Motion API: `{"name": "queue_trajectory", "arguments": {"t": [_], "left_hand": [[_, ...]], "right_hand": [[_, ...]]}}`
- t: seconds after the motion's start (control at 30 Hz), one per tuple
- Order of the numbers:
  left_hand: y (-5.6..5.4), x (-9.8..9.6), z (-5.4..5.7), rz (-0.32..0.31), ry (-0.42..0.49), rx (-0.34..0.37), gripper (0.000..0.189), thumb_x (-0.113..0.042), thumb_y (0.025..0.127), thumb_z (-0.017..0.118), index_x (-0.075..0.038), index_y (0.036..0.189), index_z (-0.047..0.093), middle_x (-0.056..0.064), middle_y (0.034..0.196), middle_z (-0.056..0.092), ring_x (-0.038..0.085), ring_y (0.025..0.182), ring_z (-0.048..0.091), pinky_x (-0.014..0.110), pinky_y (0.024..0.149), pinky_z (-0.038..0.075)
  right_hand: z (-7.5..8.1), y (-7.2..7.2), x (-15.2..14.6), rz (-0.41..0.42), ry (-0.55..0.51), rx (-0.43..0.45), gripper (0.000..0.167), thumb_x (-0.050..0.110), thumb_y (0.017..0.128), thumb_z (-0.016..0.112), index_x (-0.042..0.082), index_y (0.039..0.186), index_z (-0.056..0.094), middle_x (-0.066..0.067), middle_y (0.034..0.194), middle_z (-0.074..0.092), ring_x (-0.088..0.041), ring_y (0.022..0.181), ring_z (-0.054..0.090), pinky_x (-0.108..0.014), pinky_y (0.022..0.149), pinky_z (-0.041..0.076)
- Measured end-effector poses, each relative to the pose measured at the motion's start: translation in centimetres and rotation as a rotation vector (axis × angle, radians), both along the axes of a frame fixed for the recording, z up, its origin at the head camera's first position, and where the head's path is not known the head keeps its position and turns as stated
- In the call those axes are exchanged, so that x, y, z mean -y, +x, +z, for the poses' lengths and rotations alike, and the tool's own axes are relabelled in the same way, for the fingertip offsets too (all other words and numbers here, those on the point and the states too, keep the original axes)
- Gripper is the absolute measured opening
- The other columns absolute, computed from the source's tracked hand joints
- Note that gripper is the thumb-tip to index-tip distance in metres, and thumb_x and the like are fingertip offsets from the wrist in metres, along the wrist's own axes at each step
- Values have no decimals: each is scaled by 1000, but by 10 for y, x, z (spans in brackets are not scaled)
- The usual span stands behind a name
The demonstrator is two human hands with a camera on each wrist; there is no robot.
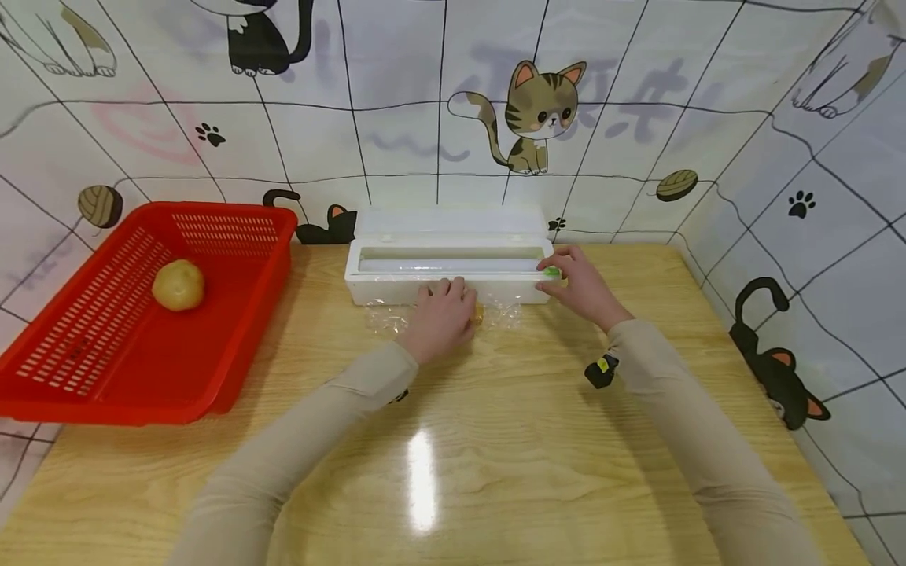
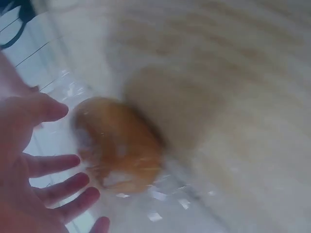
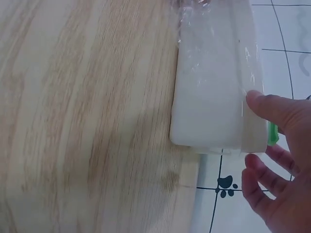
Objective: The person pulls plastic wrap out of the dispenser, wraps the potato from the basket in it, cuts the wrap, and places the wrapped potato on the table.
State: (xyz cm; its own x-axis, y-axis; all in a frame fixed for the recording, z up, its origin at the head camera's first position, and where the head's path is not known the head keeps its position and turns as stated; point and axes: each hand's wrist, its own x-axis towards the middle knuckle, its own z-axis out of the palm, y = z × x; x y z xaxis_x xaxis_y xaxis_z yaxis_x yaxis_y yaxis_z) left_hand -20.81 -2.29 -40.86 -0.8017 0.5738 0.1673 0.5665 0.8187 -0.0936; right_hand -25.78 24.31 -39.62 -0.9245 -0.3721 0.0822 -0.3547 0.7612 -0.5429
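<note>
One rounded orange-brown item shows through glossy, crinkled clear film.

beige sleeves are worn with a black, yellow-marked wrist device.

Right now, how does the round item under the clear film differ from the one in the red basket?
The filmed item has clear film over it; the basket item looks bare. The filmed item is in front of the white box, while the basket item rests inside the red basket. In the head view, the left grip mostly hides the filmed item, but the basket item shows clearly. Both look rounded.
</note>
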Motion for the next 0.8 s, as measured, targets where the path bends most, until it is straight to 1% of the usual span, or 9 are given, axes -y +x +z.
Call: {"name": "queue_trajectory", "arguments": {"t": [0.07,0.17,0.23,0.3,0.4,0.5,0.6,0.67,0.8], "left_hand": [[-5,-8,9,-15,33,28,21,-28,94,55,-10,106,53,5,97,48,24,88,46,40,72,41],[-17,-27,24,-39,70,93,21,-26,95,57,-11,110,55,4,98,51,23,90,47,39,76,43],[-28,-44,31,-54,77,110,24,-26,96,58,-11,116,57,4,103,55,22,93,52,38,79,46],[-38,-61,35,-64,102,145,27,-27,97,59,-11,120,58,3,107,57,20,96,54,34,82,47],[-50,-85,34,-70,162,200,27,-25,98,59,-9,119,62,4,107,58,18,95,56,28,81,48],[-57,-101,31,-33,225,250,20,-22,97,61,-9,110,67,3,100,59,16,87,56,25,75,48],[-63,-110,31,-1,243,239,10,-17,95,62,-10,97,69,2,92,60,14,79,55,25,69,47],[-66,-114,32,3,249,224,8,-15,93,63,-11,90,69,1,87,61,13,76,54,26,66,47],[-69,-119,33,2,229,197,9,-15,92,64,-12,86,69,0,84,62,12,74,55,27,64,47]], "right_hand": [[0,-2,-1,-6,-6,-5,30,19,93,67,1,117,61,-22,133,36,-36,98,48,-50,82,42],[0,-5,-3,-7,-16,5,29,16,91,69,0,115,63,-22,133,36,-35,95,48,-48,80,43],[-1,-7,-4,-7,-22,13,28,16,91,69,0,114,64,-22,131,37,-33,91,48,-45,77,43],[-2,-10,-4,5,-30,17,28,14,90,70,0,113,65,-22,128,39,-32,86,47,-43,76,43],[-2,-14,-3,31,-34,21,29,9,88,71,-3,113,65,-22,120,42,-29,80,43,-41,72,40],[-1,-17,-1,70,-18,29,29,5,87,71,-6,113,63,-22,112,44,-29,79,42,-40,71,37],[4,-20,0,98,8,47,25,3,86,71,-7,108,63,-21,101,46,-29,77,42,-39,69,36],[8,-23,-2,100,25,55,21,1,85,71,-6,103,63,-19,94,46,-28,76,42,-39,67,35],[13,-27,-6,101,38,89,18,-1,83,71,-5,99,63,-17,89,46,-27,76,41,-38,67,34]]}}
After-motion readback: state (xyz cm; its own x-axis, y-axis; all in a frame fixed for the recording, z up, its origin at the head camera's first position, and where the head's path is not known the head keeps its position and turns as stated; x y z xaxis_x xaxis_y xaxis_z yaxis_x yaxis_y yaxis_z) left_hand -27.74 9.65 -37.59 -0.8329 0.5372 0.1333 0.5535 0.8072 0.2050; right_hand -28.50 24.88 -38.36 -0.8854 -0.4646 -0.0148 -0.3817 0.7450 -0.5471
